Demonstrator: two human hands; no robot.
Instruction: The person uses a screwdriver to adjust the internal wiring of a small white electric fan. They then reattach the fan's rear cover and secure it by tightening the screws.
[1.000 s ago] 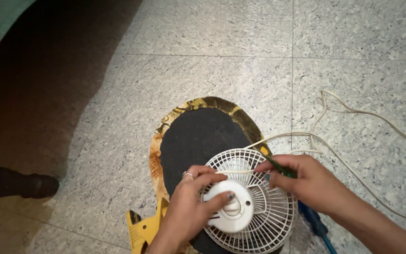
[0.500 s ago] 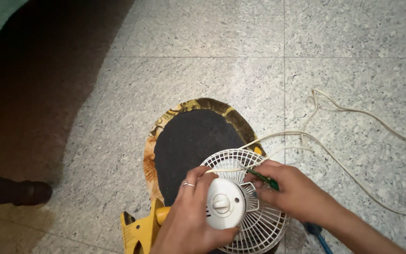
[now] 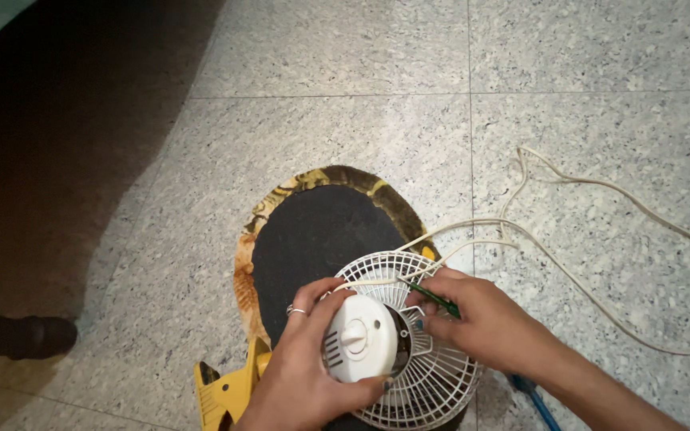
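A small white fan lies on a black oval mat point(image 3: 321, 231) with a yellow patterned rim. Its wire grille point(image 3: 429, 383) faces up, with the round white motor housing point(image 3: 361, 339) and its knob on top. My left hand point(image 3: 301, 375) grips that housing from the left; a ring shows on one finger. My right hand point(image 3: 481, 319) rests on the grille's right side and holds a thin green-handled tool point(image 3: 433, 297), its tip pointing into the grille near the housing.
A white power cord point(image 3: 592, 239) loops over the speckled tile floor to the right. A yellow object point(image 3: 221, 391) sits by my left wrist, a blue one point(image 3: 533, 395) under my right forearm. A dark shoe point(image 3: 13, 335) stands at the far left.
My left hand shifted from over the housing to gripping its left side, and the housing now tilts up toward me. My right hand stays on the grille with the tool.
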